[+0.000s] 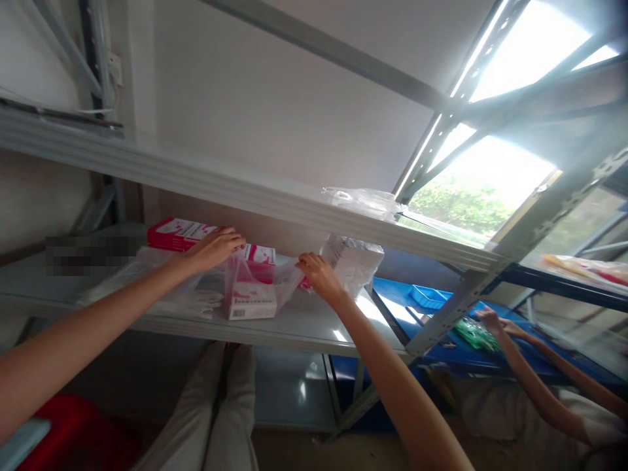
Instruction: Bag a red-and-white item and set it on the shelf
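Left hand (223, 244): fingers drawn together, pinching the upper left edge of a translucent thin plastic bag (236, 273); right hand (318, 273) pinches the upper right edge, so the mouth is stretched between the two. Bag is at the front of a grey metal shelf (314, 325). Behind its film, apparently inside, a small white-and-pink rectangular cardboard box (252, 309). Handling, judged: bag very light, limp, probably slippery and easily creased or torn, best held by the rim at both sides; box likely light and fairly stiff, best held across opposite side faces without denting. Surroundings, left to right: loose layers of clear plastic film (142, 278) beside the bag, under the left forearm, liable to snag; pink-and-white flat cartons (179, 232) at the back, partly covered by the left hand; another pink-and-white carton (262, 254) directly behind the bag, limiting room to the rear; a silvery film-wrapped block (356, 261) close beyond the right hand; a grey perforated upright (449, 320) bounding the right end; farther right, a co-worker's hands (490, 320) near green plastic material (475, 333) on a blue counter (441, 354)
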`<state>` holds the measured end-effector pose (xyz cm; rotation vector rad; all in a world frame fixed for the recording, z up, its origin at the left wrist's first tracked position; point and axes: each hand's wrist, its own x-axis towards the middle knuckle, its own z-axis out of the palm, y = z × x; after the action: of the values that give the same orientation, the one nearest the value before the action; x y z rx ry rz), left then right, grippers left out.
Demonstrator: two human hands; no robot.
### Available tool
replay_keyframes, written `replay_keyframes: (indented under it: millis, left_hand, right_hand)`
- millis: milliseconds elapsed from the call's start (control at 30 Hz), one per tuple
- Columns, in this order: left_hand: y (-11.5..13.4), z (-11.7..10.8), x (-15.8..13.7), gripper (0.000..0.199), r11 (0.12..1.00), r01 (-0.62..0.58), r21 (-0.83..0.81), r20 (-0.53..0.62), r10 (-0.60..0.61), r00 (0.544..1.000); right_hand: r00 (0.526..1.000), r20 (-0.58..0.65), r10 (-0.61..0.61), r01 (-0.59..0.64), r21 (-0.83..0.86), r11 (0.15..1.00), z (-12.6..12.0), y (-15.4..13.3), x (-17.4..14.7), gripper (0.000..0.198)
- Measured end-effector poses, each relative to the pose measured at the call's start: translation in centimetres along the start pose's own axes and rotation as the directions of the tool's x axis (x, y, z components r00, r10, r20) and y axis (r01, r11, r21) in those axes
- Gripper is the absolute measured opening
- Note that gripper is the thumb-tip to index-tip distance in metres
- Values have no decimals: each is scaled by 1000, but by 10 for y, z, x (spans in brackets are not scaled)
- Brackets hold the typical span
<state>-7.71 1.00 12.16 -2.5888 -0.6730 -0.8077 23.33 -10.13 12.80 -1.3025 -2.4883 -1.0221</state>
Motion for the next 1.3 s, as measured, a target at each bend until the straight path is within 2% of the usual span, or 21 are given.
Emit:
replay_keyframes:
  millis: [100, 200, 267, 333, 400, 433, 467, 500, 533, 600, 700, 767, 800, 867, 933, 967, 1000, 1033, 1100, 1167, 1300]
  left_hand:
    - [5, 0, 8, 23, 998, 30, -58, -30, -31, 999]
    - [4, 5, 9, 23, 951, 187, -245, -99, -217, 971]
    - [3, 12, 9, 24, 835, 302, -460, -66, -371, 926]
    - [5, 20, 11, 29, 623, 381, -683, 39, -490, 871]
    - [9, 29, 14, 36, 420, 414, -808, 132, -555, 821]
    - [12, 33, 15, 38, 370, 415, -831, 154, -563, 812]
    - [14, 37, 16, 39, 359, 413, -837, 159, -562, 812]
    - [16, 40, 16, 40, 372, 413, -831, 158, -555, 817]
    - [17, 42, 15, 40, 389, 417, -821, 160, -545, 823]
    - [17, 42, 8, 37, 399, 428, -811, 178, -528, 830]
    - [16, 35, -13, 30, 394, 412, -822, 164, -529, 833]
    - [18, 30, -32, 34, 421, 382, -822, 87, -571, 817]
    - [21, 28, -42, 37, 434, 382, -816, 44, -612, 790]
    - [29, 26, -59, 43, 414, 426, -805, -14, -730, 684]
    - [41, 28, -71, 41, 319, 490, -811, 16, -825, 565]
    - [47, 31, -75, 37, 278, 513, -812, 51, -842, 537]
    - [53, 35, -78, 35, 261, 531, -806, 84, -838, 539]
    - [59, 40, -79, 34, 274, 545, -792, 106, -818, 565]
    - [67, 50, -76, 35, 361, 559, -747, 116, -756, 644]
    - [72, 57, -69, 37, 460, 562, -687, 110, -699, 707]
    - [73, 65, -50, 34, 656, 520, -547, 69, -584, 809]
  right_hand:
    - [977, -89, 195, -185, 114, 976, 12, -6, 5, 28]
    - [871, -54, 489, -442, 350, 826, 23, -14, 18, 31]
    - [799, 70, 597, -530, 553, 643, 28, -20, 28, 36]
    - [753, 232, 616, -550, 735, 396, 32, -26, 38, 43]
    - [710, 370, 599, -545, 827, 136, 34, -34, 43, 48]
    - [696, 421, 582, -542, 839, 42, 34, -38, 45, 48]
    - [700, 453, 552, -538, 843, -8, 33, -41, 45, 45]
    - [731, 464, 501, -530, 848, -12, 31, -44, 45, 42]
    - [776, 452, 440, -513, 858, 23, 28, -45, 44, 39]
    - [857, 380, 348, -451, 880, 149, 14, -46, 40, 44]
    - [916, 172, 362, -294, 903, 313, -24, -45, 38, 55]
    - [947, 29, 321, -139, 935, 326, -52, -47, 41, 51]
    - [955, -21, 295, -74, 949, 306, -63, -49, 46, 46]
    - [986, -18, 164, -24, 968, 252, -72, -57, 59, 35]
    - [995, 101, -2, -97, 961, 260, -60, -70, 75, 29]
    - [981, 189, -53, -163, 936, 313, -48, -76, 83, 28]
    - [959, 279, -49, -238, 887, 395, -33, -83, 88, 27]
    - [931, 364, -1, -318, 814, 486, -16, -89, 93, 25]
    - [857, 502, 118, -464, 651, 601, 13, -98, 95, 24]
    - [809, 560, 179, -532, 568, 627, 33, -100, 91, 24]
    - [778, 577, 248, -590, 538, 602, 47, -95, 85, 38]
